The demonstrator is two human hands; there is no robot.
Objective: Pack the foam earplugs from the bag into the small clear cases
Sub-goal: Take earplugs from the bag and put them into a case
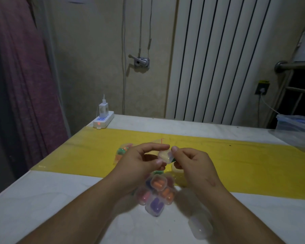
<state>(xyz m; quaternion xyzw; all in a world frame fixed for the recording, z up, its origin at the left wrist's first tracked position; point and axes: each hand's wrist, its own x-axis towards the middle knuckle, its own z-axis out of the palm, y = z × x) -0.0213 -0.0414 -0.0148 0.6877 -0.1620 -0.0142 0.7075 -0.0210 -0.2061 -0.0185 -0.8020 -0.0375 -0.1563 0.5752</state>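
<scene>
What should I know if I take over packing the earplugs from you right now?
Hands: the left hand and right hand both pinch one small clear case. I cannot tell whether it is snapped closed.
Supply: the bag of earplugs lies on the yellow mat, behind the left hand.
Done: a pile of filled cases lies between the wrists, with orange, purple and pink plugs.
Left: finish the held case, then probably the empty-looking case by the right forearm. The bag still shows plugs.

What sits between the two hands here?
In the head view, a small clear plastic case, pinched by the left hand and right hand.
</scene>
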